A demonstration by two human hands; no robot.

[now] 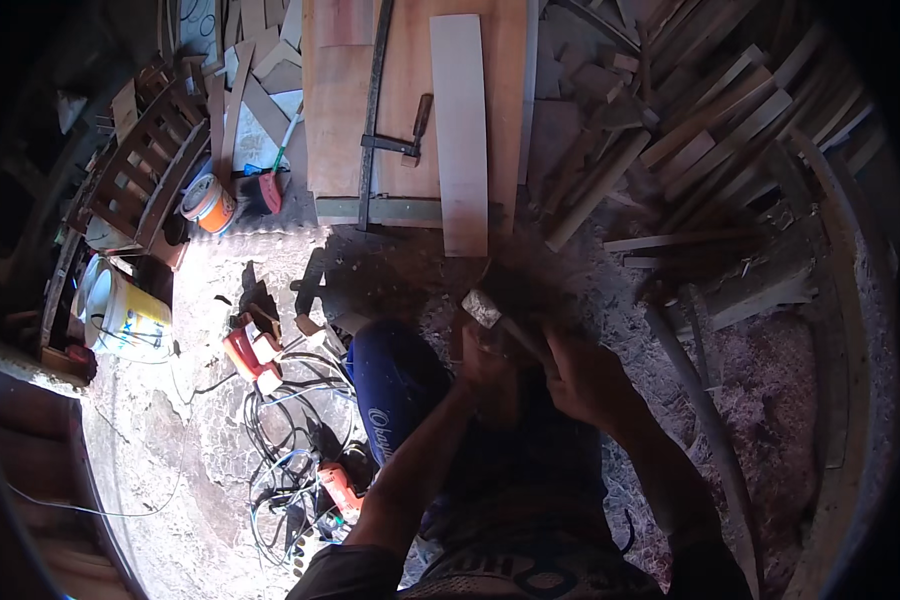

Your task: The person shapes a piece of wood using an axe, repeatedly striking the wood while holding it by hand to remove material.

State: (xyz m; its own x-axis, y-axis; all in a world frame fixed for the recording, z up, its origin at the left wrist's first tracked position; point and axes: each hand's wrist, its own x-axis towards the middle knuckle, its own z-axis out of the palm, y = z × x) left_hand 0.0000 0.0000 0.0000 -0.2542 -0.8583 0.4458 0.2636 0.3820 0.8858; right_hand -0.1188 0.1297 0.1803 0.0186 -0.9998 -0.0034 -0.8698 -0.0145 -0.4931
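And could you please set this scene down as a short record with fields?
Right hand: gripping a hammer by its handle
Left hand: close to the hammer's head; too dark to tell what it holds
Ahead: pale plank and metal clamp on a wide wooden sheet
Left floor: orange power tool, tangled cables
Farther left: white bucket, orange bucket
Right: loose timber
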